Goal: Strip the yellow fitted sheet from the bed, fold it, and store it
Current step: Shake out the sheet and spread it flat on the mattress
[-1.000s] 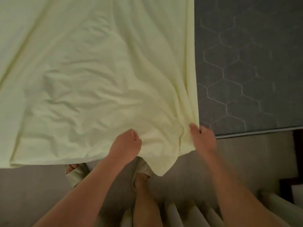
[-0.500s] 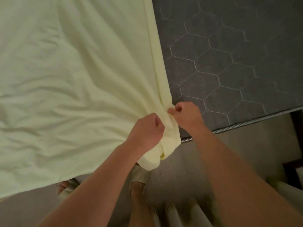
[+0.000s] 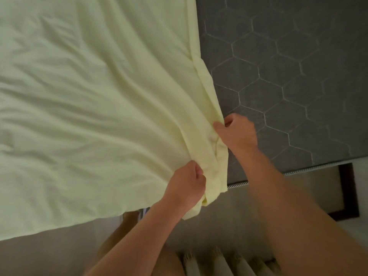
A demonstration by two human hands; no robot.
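Both fists are clenching the pale yellow fitted sheet point(image 3: 89, 116): left hand point(image 3: 186, 183) near, right hand point(image 3: 237, 132) farther, gathering its right edge off the grey hexagon-quilted mattress point(image 3: 288, 76).

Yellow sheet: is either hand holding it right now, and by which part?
Both. The left hand and right hand each have a closed grip on the yellow sheet along its bunched right edge, near the corner hanging off the grey mattress.
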